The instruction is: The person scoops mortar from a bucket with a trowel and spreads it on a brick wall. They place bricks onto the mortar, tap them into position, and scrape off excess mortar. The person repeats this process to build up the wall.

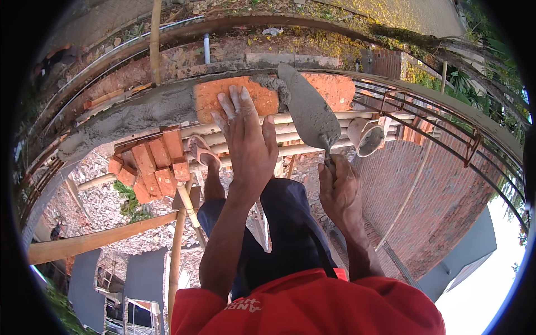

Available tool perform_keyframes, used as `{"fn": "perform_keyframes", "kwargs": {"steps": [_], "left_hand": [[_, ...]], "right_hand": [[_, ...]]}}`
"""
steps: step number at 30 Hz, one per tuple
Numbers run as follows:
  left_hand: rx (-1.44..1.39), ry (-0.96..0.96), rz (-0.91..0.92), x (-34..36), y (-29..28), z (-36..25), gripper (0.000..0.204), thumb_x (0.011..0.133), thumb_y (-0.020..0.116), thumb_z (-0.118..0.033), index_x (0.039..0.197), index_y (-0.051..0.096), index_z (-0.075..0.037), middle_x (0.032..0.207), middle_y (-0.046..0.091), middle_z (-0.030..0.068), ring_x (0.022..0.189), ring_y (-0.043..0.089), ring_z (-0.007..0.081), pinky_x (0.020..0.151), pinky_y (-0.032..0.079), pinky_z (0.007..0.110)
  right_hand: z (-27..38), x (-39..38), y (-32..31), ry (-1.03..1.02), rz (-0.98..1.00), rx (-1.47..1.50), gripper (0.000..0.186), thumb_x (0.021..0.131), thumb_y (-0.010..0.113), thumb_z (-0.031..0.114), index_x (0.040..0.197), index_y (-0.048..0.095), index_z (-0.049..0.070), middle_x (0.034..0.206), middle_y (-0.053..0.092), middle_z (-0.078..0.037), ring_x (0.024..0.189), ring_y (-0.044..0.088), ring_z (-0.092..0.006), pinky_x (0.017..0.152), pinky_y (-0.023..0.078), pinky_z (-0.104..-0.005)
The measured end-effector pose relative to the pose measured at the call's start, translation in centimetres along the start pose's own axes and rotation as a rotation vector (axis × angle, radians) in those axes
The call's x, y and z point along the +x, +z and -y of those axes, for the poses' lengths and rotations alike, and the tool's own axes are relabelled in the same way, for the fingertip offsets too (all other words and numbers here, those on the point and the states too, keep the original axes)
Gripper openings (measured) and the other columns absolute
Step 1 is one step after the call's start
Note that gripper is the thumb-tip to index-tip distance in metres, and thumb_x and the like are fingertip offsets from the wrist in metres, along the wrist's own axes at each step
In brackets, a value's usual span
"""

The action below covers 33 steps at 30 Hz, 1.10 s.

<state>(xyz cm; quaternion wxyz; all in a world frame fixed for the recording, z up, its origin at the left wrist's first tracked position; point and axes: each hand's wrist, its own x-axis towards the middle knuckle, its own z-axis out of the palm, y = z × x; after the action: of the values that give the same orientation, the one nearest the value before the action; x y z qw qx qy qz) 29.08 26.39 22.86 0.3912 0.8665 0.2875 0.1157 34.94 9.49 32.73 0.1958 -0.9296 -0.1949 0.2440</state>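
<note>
My left hand (244,131) lies with fingers spread over the top of an orange brick (209,96) on the wall, dusty with cement. Wet grey mortar (148,106) runs along the wall to the left of this brick. In my right hand (339,187) is the wooden handle of a trowel (310,109); its broad, mortar-smeared blade points away from me, at the brick's right end. A lump of mortar (273,84) sits between brick and blade. Another orange brick (335,92) lies just right of the blade, partly hidden by it.
Bamboo poles (285,133) run below the wall, with a stack of bricks (151,167) at left and a mortar-stained bucket (367,137) at right. My sandalled foot (204,151) rests on the poles. Steel reinforcing bars (430,131) extend rightward. Rubble (114,215) covers the ground far below.
</note>
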Motion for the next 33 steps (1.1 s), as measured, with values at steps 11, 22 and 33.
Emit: {"fn": "perform_keyframes", "kwargs": {"steps": [11, 22, 33], "left_hand": [[-0.790, -0.574, -0.474, -4.4, -1.0, -0.4, 0.071, 0.108, 0.052, -0.016, 0.162, 0.011, 0.008, 0.165, 0.027, 0.0262, 0.152, 0.031, 0.0288, 0.120, 0.032, 0.039], [-1.002, -0.632, -0.454, -3.8, -0.1, -0.9, 0.069, 0.109, 0.047, -0.010, 0.162, 0.007, 0.008, 0.169, 0.019, 0.0250, 0.157, 0.022, 0.0322, 0.125, 0.023, 0.040], [-1.501, -0.629, -0.511, -3.6, -0.6, -0.6, 0.063, 0.110, 0.045, -0.014, 0.162, 0.015, 0.004, 0.163, 0.030, 0.0229, 0.149, 0.038, 0.0331, 0.124, 0.035, 0.044]], "right_hand": [[4.3, 1.4, 4.3, 0.208, 0.115, 0.490, 0.029, 0.097, 0.070, 0.020, 0.109, 0.057, -0.003, 0.082, 0.062, -0.020, 0.077, 0.067, -0.0350, 0.072, 0.053, -0.0453], [1.1, -2.1, 1.5, 0.412, 0.043, 0.590, 0.036, 0.097, 0.075, 0.025, 0.109, 0.050, 0.002, 0.078, 0.064, -0.010, 0.056, 0.061, -0.0117, 0.045, 0.049, -0.0282], [0.2, -1.8, 3.5, 0.309, 0.068, 0.387, 0.028, 0.098, 0.072, 0.020, 0.103, 0.050, 0.003, 0.066, 0.059, -0.007, 0.051, 0.057, -0.0121, 0.044, 0.043, -0.0317]]}}
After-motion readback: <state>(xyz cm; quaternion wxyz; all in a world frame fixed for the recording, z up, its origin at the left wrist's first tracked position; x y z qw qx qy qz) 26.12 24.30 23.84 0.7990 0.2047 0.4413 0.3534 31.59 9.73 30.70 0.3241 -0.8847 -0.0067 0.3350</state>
